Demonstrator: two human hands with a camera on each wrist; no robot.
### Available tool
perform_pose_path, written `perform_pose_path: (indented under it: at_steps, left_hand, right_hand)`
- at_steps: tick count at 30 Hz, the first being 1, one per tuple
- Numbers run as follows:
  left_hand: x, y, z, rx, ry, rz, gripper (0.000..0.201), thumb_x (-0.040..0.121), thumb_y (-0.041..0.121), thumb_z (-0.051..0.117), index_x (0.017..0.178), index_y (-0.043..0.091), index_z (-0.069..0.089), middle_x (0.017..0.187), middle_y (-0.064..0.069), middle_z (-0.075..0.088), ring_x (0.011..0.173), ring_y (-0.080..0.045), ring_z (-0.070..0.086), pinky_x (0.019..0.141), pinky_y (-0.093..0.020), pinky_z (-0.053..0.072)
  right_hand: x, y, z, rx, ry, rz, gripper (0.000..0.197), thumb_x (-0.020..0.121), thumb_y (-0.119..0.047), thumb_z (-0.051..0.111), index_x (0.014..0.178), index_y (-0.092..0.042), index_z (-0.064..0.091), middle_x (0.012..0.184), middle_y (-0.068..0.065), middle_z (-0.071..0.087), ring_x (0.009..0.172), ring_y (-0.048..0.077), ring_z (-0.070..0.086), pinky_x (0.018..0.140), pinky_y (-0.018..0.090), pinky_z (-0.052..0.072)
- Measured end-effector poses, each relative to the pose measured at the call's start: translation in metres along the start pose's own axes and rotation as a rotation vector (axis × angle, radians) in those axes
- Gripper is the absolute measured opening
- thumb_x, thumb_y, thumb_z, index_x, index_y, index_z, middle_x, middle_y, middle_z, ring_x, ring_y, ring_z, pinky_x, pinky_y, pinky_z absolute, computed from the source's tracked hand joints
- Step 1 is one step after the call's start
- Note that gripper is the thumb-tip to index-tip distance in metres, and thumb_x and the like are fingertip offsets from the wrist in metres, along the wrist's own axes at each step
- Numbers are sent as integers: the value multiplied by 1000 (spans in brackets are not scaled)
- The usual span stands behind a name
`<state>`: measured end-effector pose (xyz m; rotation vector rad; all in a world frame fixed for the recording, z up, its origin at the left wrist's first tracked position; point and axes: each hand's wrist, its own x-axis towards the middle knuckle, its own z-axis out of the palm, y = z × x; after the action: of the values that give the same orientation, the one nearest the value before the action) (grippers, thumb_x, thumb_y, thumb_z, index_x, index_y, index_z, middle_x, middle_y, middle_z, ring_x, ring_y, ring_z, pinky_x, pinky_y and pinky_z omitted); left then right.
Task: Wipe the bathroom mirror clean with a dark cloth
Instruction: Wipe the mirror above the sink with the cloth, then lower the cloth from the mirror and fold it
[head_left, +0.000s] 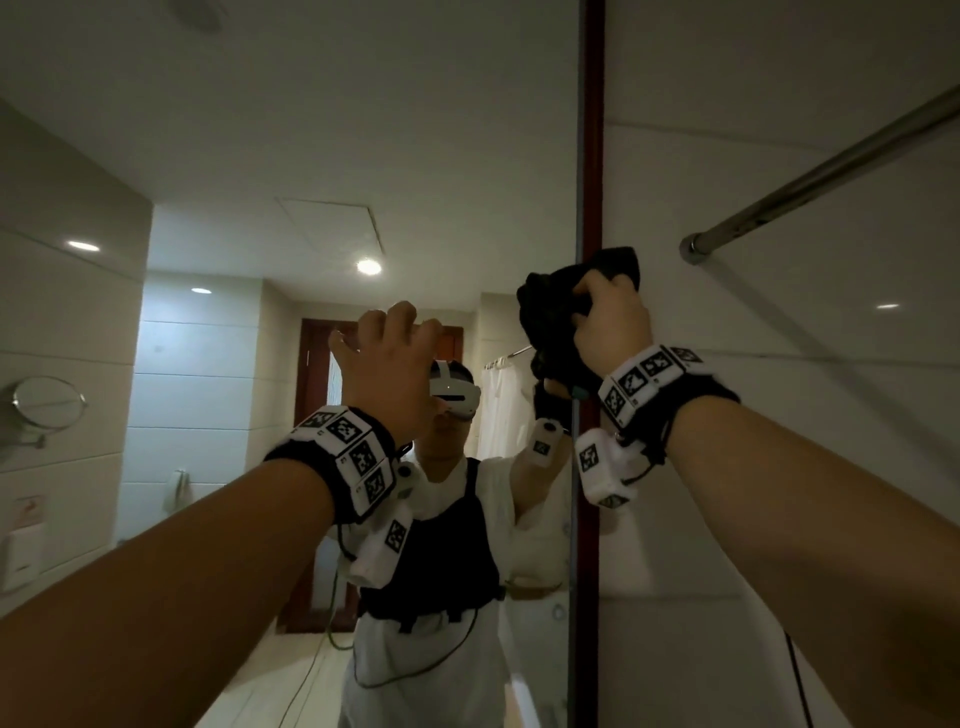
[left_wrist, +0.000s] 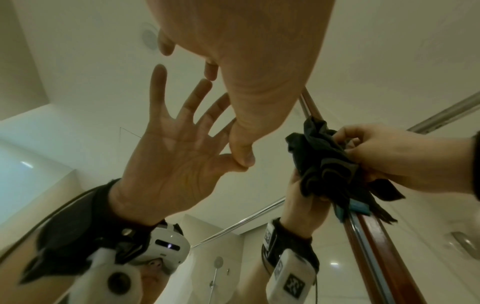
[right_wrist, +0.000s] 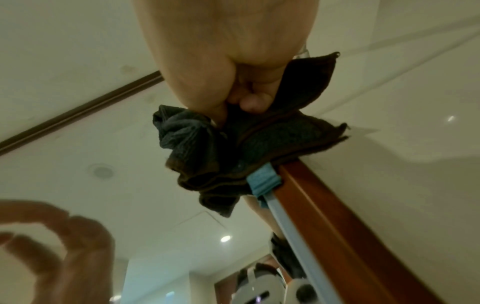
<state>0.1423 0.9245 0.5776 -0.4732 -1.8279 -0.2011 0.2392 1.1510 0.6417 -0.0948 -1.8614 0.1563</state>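
Up high, right hand (head_left: 613, 322) grips dark cloth (head_left: 556, 312) against mirror (head_left: 260, 156); left hand (head_left: 387, 353) spread flat.

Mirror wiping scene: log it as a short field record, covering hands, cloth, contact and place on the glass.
right hand: grips the bunched dark cloth
cloth position: on the mirror at its right edge, beside the wooden frame
left hand: holds nothing, fingertips against the glass
wall fixture: metal rail right of the frame

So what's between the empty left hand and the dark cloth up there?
Only bare mirror glass. In the head view nothing sits between the left hand and the dark cloth, which the right hand grips at the wooden frame.
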Motion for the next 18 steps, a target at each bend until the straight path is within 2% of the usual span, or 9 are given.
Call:
perform_pose_path:
  at_steps: [4,7,10,12,16,18]
  left_hand:
    - [-11,9,-3,59,-13,-1,69,64,49,75,124,26,48,138,-3,40,124,-32,36,93,-61,36]
    - [-23,19,-4,122,-35,9,62,65,38,75,122,28,52,132,-4,45,118,-31,42,94,-61,32]
    - [-39,33,-5,149,-129,56,67,63,37,75,124,30,51,123,-4,49,110,-30,45,95,-61,29]
    - [-51,43,-7,143,-199,83,70,63,35,75,126,30,47,124,-4,46,110,-29,44,95,-60,29]
    - [-79,57,-12,100,-321,138,76,66,29,73,134,29,40,135,-5,40,118,-30,40,95,-58,31]
    - [-95,65,-17,71,-394,151,76,71,33,69,139,30,36,142,-4,35,125,-31,37,98,-55,32]
  right_hand:
    - [-38,5,5,11,-86,1,19,92,-4,53,110,-9,55,108,17,49,81,29,53,66,32,43]
    - [-76,10,11,26,-148,16,19,90,-3,54,108,-8,55,107,16,48,79,28,53,63,30,39]
    - [-117,16,20,18,-187,24,14,92,-6,54,105,-9,54,106,12,47,72,22,49,60,29,39]
    - [-141,21,24,8,-224,39,12,93,-9,54,105,-10,53,104,10,46,72,25,53,60,32,44]
    - [-178,28,36,16,-273,52,11,93,-10,54,104,-11,54,104,12,48,70,26,53,59,37,51]
    - [-189,32,40,32,-289,65,10,93,-10,52,103,-12,53,104,12,48,70,25,51,60,38,51]
